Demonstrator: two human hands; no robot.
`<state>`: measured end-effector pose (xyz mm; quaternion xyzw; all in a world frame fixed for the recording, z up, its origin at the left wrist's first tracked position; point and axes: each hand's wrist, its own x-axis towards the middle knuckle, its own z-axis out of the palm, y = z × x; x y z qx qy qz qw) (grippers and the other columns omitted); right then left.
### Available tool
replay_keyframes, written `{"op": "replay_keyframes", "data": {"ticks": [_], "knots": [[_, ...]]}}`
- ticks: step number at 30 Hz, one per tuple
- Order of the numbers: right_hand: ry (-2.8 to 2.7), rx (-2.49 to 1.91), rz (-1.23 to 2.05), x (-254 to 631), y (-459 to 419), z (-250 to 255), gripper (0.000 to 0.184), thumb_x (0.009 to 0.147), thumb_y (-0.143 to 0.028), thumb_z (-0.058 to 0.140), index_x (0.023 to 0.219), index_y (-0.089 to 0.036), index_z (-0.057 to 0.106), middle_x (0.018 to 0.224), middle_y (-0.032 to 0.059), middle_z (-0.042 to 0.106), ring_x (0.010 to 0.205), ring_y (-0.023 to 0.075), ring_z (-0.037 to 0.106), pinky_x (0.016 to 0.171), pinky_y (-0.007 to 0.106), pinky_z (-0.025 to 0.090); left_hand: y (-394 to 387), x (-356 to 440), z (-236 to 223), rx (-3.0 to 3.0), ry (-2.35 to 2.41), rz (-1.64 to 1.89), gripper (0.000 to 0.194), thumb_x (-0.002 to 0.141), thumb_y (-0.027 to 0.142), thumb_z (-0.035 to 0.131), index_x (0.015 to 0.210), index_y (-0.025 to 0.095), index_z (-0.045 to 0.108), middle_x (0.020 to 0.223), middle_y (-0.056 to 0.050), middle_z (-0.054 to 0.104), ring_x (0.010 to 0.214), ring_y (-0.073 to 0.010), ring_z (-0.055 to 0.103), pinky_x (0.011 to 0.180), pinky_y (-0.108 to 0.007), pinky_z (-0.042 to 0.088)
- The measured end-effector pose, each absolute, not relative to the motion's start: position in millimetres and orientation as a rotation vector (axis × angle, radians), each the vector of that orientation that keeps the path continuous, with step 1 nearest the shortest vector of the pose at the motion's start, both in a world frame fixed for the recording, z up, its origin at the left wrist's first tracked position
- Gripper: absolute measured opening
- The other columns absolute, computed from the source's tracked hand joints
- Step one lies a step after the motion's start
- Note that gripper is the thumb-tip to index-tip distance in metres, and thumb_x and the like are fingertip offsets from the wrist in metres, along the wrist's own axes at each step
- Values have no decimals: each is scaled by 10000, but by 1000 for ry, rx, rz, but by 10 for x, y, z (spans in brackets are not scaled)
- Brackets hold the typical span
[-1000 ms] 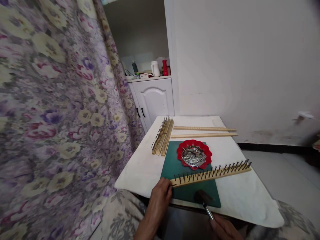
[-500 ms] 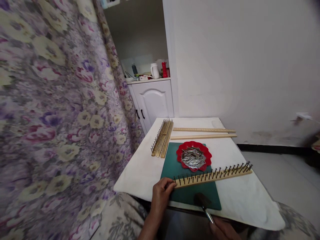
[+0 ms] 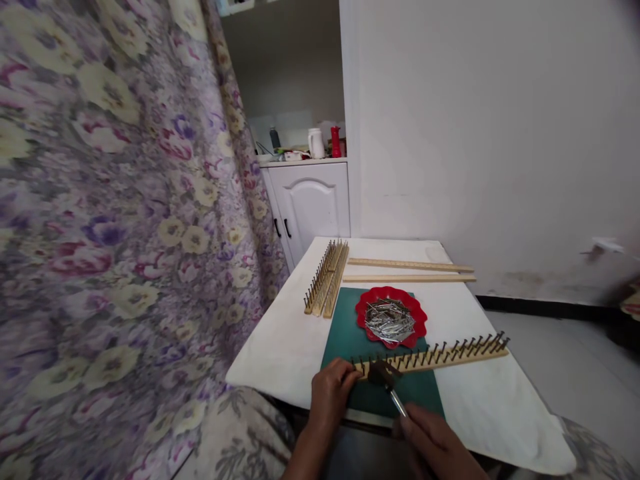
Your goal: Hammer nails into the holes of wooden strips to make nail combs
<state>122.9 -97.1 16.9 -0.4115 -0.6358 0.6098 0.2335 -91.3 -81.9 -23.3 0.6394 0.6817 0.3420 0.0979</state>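
My left hand point(image 3: 330, 395) pinches the near left end of a wooden strip studded with a row of nails point(image 3: 440, 356), which lies across a green mat point(image 3: 345, 333). My right hand point(image 3: 433, 440) grips the metal handle of a small hammer point(image 3: 384, 377); its dark head sits over the strip's left end, close to my left fingers. A red scalloped dish point(image 3: 391, 319) heaped with loose nails rests on the mat just behind the strip.
The white table point(image 3: 280, 347) also carries several nailed strips point(image 3: 326, 279) at the back left and two bare wooden strips point(image 3: 410, 270) behind the dish. A floral curtain point(image 3: 110, 220) hangs at the left; a white cabinet point(image 3: 310, 200) stands beyond.
The hammer head has risen from the mat's front edge to the strip's left end. My right hand came further into view. My left hand kept its hold.
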Motion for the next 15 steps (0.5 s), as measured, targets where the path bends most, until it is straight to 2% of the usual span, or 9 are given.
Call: {"op": "replay_keyframes", "data": {"ticks": [3,5,7,9,15], "knots": [[-1880,-1024,1570,1056,-884,371,395,859,-547,392,697,-202,494,517,-69,448,514,112,474,503,200,363,-820,-905,-240,1893,2044,968,210,832,252,486,655,188,581,658,10,575,633,-115,552,582,-203,369],[-1872,-1031,1603,954,-849,423,372,872,-525,366,714,-207,478,457,-85,442,417,96,430,430,191,323,-817,-901,-241,1883,2067,942,222,830,243,483,634,183,568,644,10,568,621,-116,545,570,-207,356],[-1849,-1066,1669,880,-828,415,363,875,-524,330,748,-212,466,395,-107,421,309,80,335,345,186,234,-813,-899,-244,1875,2085,933,233,829,247,487,616,180,555,630,9,565,615,-118,543,563,-209,347],[-1860,-1083,1676,842,-815,385,354,877,-511,318,749,-211,456,377,-114,414,277,72,294,324,185,193,-812,-901,-250,1870,2094,930,235,827,243,488,608,178,546,625,9,565,610,-119,542,560,-210,342],[-1931,-1057,1556,829,-818,427,332,883,-463,346,670,-220,424,388,-102,417,376,92,400,457,197,331,-828,-901,-255,1868,2077,930,210,817,224,492,618,179,537,643,10,570,627,-117,543,571,-207,339]]}}
